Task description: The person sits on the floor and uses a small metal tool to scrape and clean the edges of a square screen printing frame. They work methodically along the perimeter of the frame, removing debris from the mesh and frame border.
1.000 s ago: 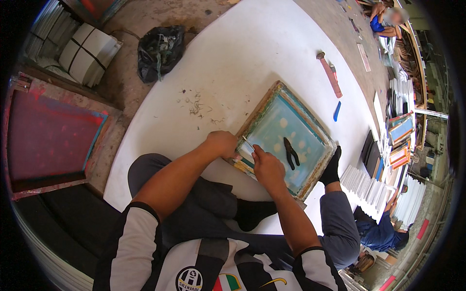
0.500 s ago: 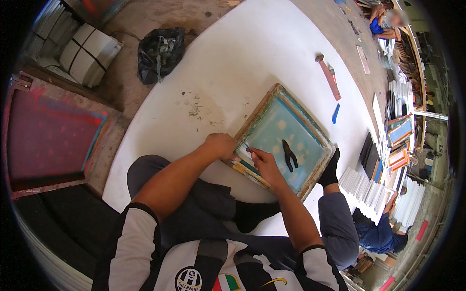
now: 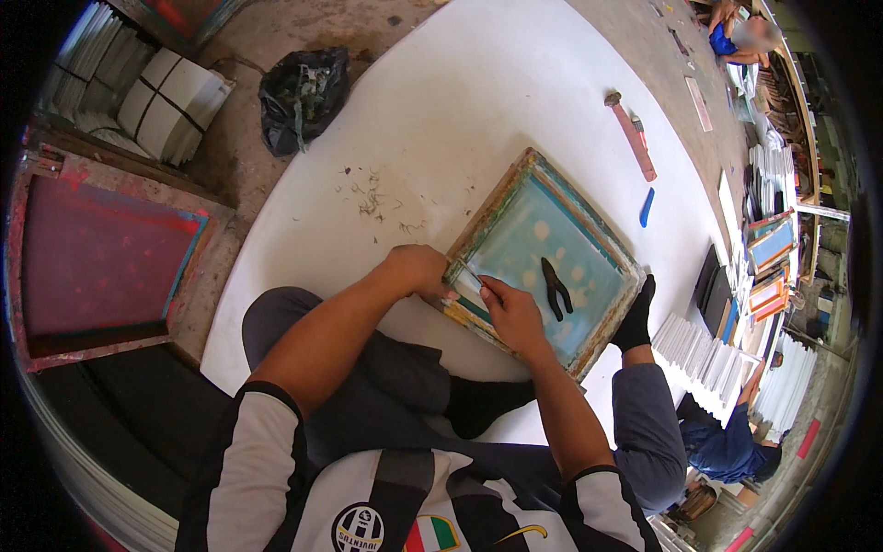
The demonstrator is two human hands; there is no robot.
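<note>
A wooden screen printing frame [image 3: 492,204] with pale blue mesh lies tilted on the white surface in front of my legs. My left hand [image 3: 418,271] is closed round its near left corner, with the fingertips partly hidden behind the wood. Just inside that same corner, my right hand [image 3: 513,317] is closed in a pinch over the mesh. What its fingertips hold is too small to make out. Dark-handled pliers [image 3: 556,289] lie on the mesh to the right of my right hand.
Dark thread-like scraps [image 3: 371,198] lie left of the frame. Beyond it are a hammer [image 3: 633,143] and a blue cutter [image 3: 647,208]. A black plastic bag [image 3: 303,97] stands far left, near a reddish screen [image 3: 106,262]. White stacks [image 3: 699,359] and a seated person [image 3: 736,446] are at right.
My right hand has shifted slightly right and down along the mesh, still pinched. My left hand stays at the corner. The whole view has shifted a little.
</note>
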